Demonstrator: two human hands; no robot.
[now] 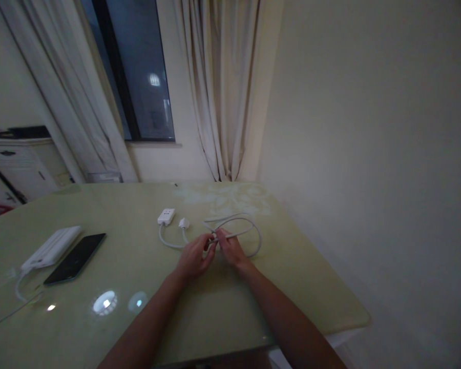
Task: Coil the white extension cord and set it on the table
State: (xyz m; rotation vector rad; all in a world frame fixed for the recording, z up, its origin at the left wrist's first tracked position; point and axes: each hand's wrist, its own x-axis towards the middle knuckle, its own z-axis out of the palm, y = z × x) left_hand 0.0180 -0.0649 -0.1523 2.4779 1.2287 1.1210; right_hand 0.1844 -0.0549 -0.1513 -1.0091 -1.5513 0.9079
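Observation:
A white extension cord (259, 234) lies in loose loops over the table, with both my hands at its middle. My left hand (195, 255) is closed on the cord from the left, fingers pinched together. Close against it, my right hand (230, 248) grips the cord too, thumb on top. A small dark piece shows between the fingertips, too small to name. To the left of the loops lie the cord's white socket block (166, 216) and its white plug (184, 223), both resting on the tabletop.
The table (130, 215) has a glossy greenish top that reflects lamps. On the left lie a black smartphone (76, 259) and a white power bank (53, 248) with a white cable (13, 311). A wall (369, 154) runs along the right side; curtains (223, 92) hang behind.

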